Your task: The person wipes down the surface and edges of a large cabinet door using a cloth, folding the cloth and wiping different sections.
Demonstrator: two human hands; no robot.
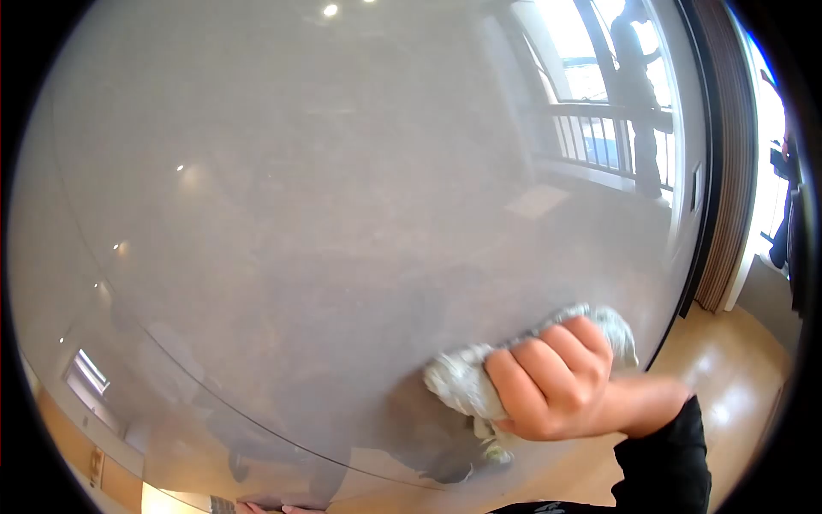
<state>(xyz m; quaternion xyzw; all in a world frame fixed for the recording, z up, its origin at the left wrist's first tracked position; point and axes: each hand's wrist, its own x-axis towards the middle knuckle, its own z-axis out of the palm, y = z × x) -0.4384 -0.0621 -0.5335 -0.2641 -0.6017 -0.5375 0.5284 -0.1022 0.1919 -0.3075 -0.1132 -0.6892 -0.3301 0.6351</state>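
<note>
My right hand (555,377) is closed in a fist around a crumpled, pale grey-green cloth (467,381). The cloth bulges out on both sides of the fingers and lies against a large glossy grey wall panel (342,214), low on its right part. A loose end of cloth dangles below the fist. Small skin-coloured shapes show at the bottom edge, left of the middle; they may be part of my left hand (301,510), but too little is visible to make out its fingers or anything in it.
A thin seam (218,403) crosses the panel at lower left. The panel mirrors a window, lamps and a standing figure. On the right are a dark edge strip, a ribbed brown panel (726,171), a wooden floor (728,368) and another person (783,206) near a bright window.
</note>
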